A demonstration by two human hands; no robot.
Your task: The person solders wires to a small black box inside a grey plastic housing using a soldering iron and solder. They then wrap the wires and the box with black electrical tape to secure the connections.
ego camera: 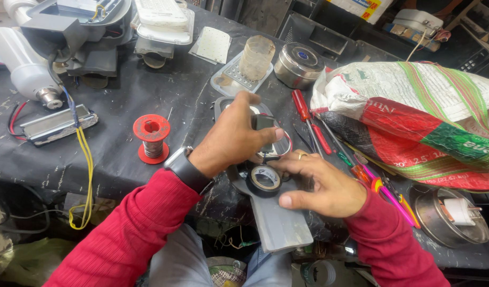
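Note:
My left hand [235, 137] reaches over a grey lamp housing [280, 223] that lies on the black bench, its thumb and fingers pinching a small dark part [263, 123] above the housing's round end. My right hand [323, 185] rests on the housing beside a roll of black tape [264, 179], fingers pressing down next to the roll, with a ring on one finger. Red and white wires show under my left hand's fingers. Both arms wear red sleeves, and a dark watch sits on my left wrist.
A red solder spool [152, 138] stands left of my hands. Red-handled screwdrivers [308, 119] and other tools lie to the right, by a woven sack [414, 117]. A steel tin [299, 65], a plastic jar [256, 57] and lamp parts [74, 32] sit at the back.

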